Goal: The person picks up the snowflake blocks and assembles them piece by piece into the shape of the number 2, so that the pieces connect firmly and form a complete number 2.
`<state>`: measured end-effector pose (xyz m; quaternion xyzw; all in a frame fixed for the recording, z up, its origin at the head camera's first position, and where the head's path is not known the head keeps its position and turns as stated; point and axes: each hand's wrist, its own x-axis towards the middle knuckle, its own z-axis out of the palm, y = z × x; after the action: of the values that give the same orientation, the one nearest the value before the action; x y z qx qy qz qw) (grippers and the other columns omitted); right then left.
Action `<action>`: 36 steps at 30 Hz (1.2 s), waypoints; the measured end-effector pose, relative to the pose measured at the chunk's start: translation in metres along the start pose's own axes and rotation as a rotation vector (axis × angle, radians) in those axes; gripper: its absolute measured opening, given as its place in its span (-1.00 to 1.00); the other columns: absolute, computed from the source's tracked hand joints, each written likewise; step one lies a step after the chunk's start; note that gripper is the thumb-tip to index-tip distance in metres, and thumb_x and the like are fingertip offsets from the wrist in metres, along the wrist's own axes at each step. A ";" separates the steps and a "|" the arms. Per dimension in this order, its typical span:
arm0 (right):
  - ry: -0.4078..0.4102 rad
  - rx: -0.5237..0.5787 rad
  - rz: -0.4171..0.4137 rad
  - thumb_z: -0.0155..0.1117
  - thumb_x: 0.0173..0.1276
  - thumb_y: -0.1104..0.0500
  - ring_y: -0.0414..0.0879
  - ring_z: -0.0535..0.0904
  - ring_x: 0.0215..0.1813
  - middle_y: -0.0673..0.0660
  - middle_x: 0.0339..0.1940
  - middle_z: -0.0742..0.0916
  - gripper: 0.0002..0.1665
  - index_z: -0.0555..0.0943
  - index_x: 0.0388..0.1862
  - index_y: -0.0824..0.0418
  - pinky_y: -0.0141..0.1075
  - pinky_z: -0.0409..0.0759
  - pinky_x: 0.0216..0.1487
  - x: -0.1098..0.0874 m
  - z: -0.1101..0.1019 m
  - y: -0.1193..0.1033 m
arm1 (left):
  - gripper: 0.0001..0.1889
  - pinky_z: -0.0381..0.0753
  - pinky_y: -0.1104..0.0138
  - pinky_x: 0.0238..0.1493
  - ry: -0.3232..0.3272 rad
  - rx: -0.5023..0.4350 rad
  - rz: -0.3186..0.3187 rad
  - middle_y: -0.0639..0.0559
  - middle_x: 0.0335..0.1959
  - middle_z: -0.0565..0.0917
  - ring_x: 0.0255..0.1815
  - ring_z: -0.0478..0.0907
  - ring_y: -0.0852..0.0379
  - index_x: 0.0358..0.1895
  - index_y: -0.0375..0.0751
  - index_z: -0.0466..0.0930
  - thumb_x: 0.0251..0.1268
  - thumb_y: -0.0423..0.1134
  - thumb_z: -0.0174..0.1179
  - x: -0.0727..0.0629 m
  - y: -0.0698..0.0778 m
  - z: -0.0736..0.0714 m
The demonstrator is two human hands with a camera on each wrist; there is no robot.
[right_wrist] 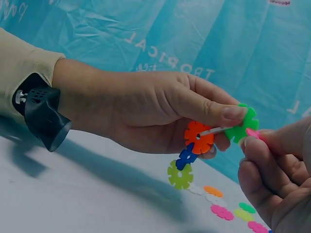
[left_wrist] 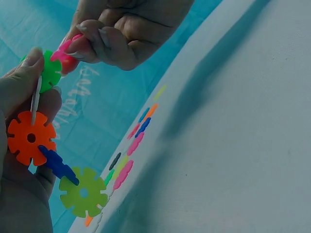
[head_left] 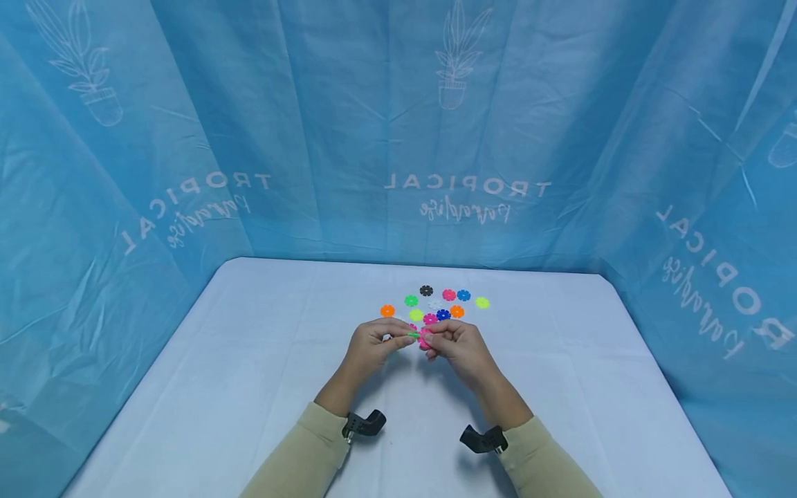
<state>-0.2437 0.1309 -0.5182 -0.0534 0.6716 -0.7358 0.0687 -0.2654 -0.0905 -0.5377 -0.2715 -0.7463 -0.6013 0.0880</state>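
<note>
Above the table, my left hand (head_left: 372, 346) pinches a green notched building disc (right_wrist: 243, 124) between thumb and fingers. From it hangs a chain of interlocked discs: a white disc (left_wrist: 35, 99) seen edge-on, an orange disc (left_wrist: 23, 137), a dark blue disc (left_wrist: 59, 165) and a yellow-green disc (left_wrist: 83, 192) at the loose end. My right hand (head_left: 459, 349) pinches a pink disc (left_wrist: 62, 50) by thumb and fingertips. That pink disc meets the green one's edge; whether their slots are joined I cannot tell.
Beyond the hands, several loose discs lie flat on the white table (head_left: 261, 387), among them a black disc (head_left: 426, 290), an orange disc (head_left: 387, 311) and a yellow disc (head_left: 482, 303). Blue printed curtains (head_left: 349, 138) close off the back and sides.
</note>
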 end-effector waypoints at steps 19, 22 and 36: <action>-0.046 -0.017 -0.029 0.37 0.55 0.23 0.04 0.78 -0.28 0.32 -0.24 0.80 -0.76 0.74 0.03 0.40 -0.12 0.76 -0.04 0.001 -0.004 -0.005 | -0.90 0.70 0.01 -0.07 -0.011 0.007 0.015 0.16 -0.08 0.80 0.01 0.70 0.11 -0.13 -0.08 0.87 0.35 -0.29 0.49 0.001 0.001 0.005; -0.047 -0.020 -0.021 0.34 0.58 0.20 0.05 0.78 -0.26 0.31 -0.23 0.80 -0.74 0.75 0.04 0.38 -0.10 0.75 -0.02 0.001 -0.003 -0.003 | -0.83 0.70 0.02 -0.04 -0.033 -0.001 0.022 0.15 -0.05 0.79 -0.03 0.68 0.09 -0.02 -0.10 0.85 0.37 -0.27 0.48 0.000 0.001 0.005; -0.076 -0.041 -0.020 0.29 0.62 0.13 0.10 0.78 -0.18 0.30 -0.19 0.81 -0.69 0.74 0.08 0.36 -0.14 0.74 -0.01 0.002 -0.001 0.000 | -0.61 0.69 0.05 0.08 -0.048 0.052 -0.027 0.26 0.01 0.77 0.09 0.66 0.15 0.10 -0.01 0.82 0.19 -0.15 0.62 -0.001 0.002 0.009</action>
<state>-0.2457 0.1314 -0.5188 -0.0897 0.6827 -0.7201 0.0857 -0.2619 -0.0822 -0.5390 -0.2733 -0.7671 -0.5763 0.0690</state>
